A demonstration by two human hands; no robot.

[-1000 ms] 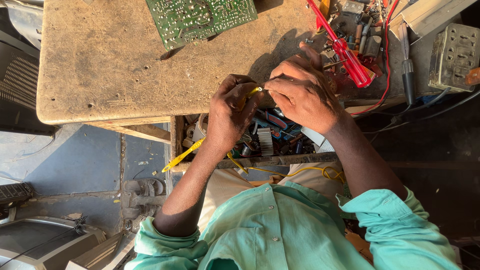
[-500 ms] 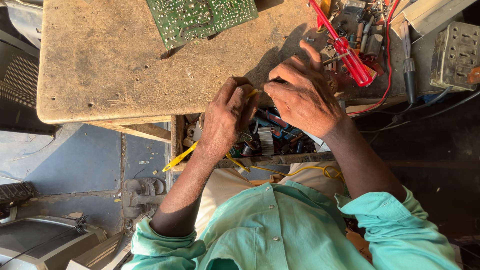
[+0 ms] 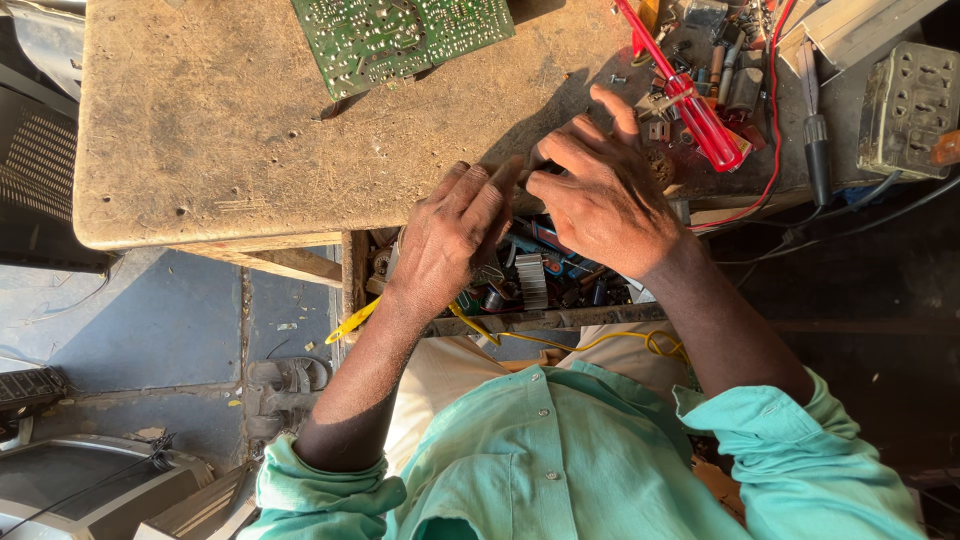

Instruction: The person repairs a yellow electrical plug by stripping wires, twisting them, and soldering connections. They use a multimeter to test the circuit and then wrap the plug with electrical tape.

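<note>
My left hand and my right hand meet at the near edge of a worn wooden table, above an open drawer. The left fingers are closed, and a yellow wire comes out below that wrist and loops across my lap. My right thumb and forefinger pinch against the left fingertips while the other right fingers fan out. What sits at the pinch is hidden by the fingers.
A green circuit board lies at the table's far edge. Right of my hands are a red screwdriver, a red wire, a black-handled tool and a grey metal box. The drawer holds several small parts.
Both hands have shifted a little toward the tabletop. My right fingers have spread apart. The yellow bit seen between the hands is now covered.
</note>
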